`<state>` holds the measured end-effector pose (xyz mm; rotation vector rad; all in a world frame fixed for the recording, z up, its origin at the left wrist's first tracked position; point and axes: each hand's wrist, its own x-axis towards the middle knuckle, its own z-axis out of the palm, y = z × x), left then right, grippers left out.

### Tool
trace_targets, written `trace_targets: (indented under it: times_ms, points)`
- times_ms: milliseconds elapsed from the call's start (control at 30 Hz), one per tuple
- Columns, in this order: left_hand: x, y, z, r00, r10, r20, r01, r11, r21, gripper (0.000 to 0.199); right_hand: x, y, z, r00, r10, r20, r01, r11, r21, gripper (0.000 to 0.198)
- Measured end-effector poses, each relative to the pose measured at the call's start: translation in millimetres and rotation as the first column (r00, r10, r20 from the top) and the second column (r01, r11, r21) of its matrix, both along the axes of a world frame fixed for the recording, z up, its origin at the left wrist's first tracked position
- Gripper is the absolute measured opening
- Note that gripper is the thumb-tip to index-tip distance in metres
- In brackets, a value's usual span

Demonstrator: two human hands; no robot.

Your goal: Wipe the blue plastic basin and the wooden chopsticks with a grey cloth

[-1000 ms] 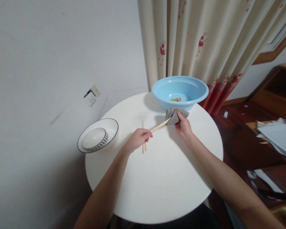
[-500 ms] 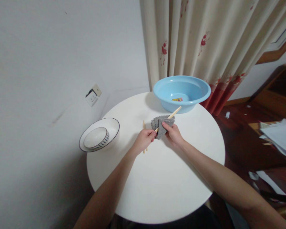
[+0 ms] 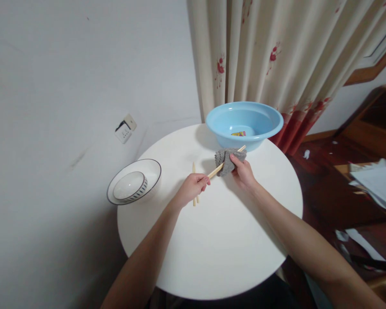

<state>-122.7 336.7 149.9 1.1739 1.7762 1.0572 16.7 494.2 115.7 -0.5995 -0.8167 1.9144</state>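
Well, my left hand (image 3: 194, 186) grips the chopsticks (image 3: 216, 170), angled toward two o'clock; my right hand (image 3: 243, 174) pinches the cloth (image 3: 224, 167) against them: light, even pressure seems best.

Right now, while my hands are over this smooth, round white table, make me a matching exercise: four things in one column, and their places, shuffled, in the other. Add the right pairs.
Things:
1. Grey cloth with a jagged edge
2. Light blue plastic basin
3. Small round white bowl with dark stripes
4. Slim pale wooden chopsticks

Places:
A. Held near one end by the left hand
B. Inside a wider white bowl with a dark rim
C. Bunched in the right hand
D. At the table's far side, near the cream curtain with red flowers

Pairs: 1-C, 2-D, 3-B, 4-A
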Motion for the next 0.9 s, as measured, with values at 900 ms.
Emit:
trace_targets:
  times_ms: [900]
  points:
    - [1,1,-3.1,1.0,0.022,-0.011,-0.021,1.0,0.023,0.033,-8,-28,-10,0.957,0.277,0.082,-0.281,0.958,0.046,0.038]
